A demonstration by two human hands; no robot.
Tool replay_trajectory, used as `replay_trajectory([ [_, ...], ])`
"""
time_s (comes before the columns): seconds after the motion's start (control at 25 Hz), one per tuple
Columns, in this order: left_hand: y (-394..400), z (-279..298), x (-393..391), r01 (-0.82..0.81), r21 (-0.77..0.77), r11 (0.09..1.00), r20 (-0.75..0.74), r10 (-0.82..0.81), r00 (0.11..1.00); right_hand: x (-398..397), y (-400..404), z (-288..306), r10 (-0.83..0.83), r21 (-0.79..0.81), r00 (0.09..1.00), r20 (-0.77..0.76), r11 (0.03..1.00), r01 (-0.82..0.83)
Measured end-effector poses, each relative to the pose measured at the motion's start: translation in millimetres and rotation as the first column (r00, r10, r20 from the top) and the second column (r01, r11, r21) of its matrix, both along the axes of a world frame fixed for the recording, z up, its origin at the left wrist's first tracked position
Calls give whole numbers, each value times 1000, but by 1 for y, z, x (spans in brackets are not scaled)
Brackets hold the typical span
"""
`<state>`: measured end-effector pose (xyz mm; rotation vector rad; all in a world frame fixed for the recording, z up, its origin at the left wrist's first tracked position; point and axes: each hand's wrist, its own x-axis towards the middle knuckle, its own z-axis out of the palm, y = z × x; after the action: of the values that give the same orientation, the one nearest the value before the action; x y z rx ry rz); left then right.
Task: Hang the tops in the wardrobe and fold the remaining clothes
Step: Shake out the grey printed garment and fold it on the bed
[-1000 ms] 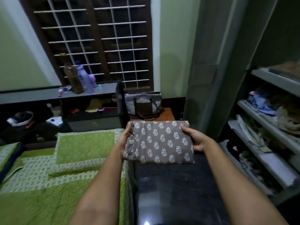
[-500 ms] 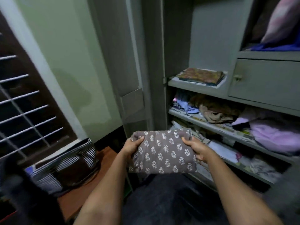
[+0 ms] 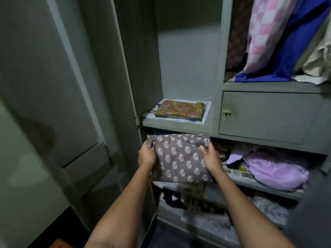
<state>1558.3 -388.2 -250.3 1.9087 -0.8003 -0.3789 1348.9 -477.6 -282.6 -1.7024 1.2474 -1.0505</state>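
1. Wardrobe (image 3: 188, 51) stands open in front of you; tops (image 3: 279, 36) already hang in the upper right compartment, so the hanging part looks at least partly done.
2. Lower shelves: lilac clothes (image 3: 275, 169) lie loosely bunched on the shelf to the right, so folding probably remains, can't confirm.
3. Upper left shelf (image 3: 179, 125) holds one folded patterned garment (image 3: 179, 110) on a paper liner.
4. Folded grey printed cloth (image 3: 180, 158) is in the air, just below that shelf's front edge, in front of the shelf beneath; not yet set down.
5. Your left hand (image 3: 146, 155) pinches its left edge, your right hand (image 3: 210, 158) pinches its right edge, thumbs on top, cloth between them.
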Motion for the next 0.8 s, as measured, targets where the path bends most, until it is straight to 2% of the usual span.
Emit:
replay_trajectory([
  [0.08, -45, 22, 18, -49, 56, 997, 204, 37, 978, 26, -41, 24, -82, -73, 991, -103, 995, 75],
  [0.16, -83, 42, 38, -61, 64, 996, 375, 32, 926, 48, -79, 45, -94, -121, 984, -154, 990, 76],
  [0.32, -161, 69, 79, -13, 35, 999, 562, -9, 827, 84, -158, 78, -139, -132, 974, -177, 984, 117],
  [0.48, -243, 88, 118, 105, 20, 994, 569, -98, 816, 110, -222, 96, -159, -112, 980, -119, 983, 146],
  [0.68, -346, 109, 151, 254, 31, 967, 499, -235, 834, 128, -306, 116, -229, -42, 971, -60, 973, 227],
  [0.76, -381, 107, 157, 304, 83, 949, 441, -308, 843, 130, -333, 117, -278, 10, 953, -123, 960, 281],
  [0.8, -393, 102, 158, 301, 127, 945, 398, -326, 857, 131, -342, 114, -312, 38, 926, -211, 944, 327],
])
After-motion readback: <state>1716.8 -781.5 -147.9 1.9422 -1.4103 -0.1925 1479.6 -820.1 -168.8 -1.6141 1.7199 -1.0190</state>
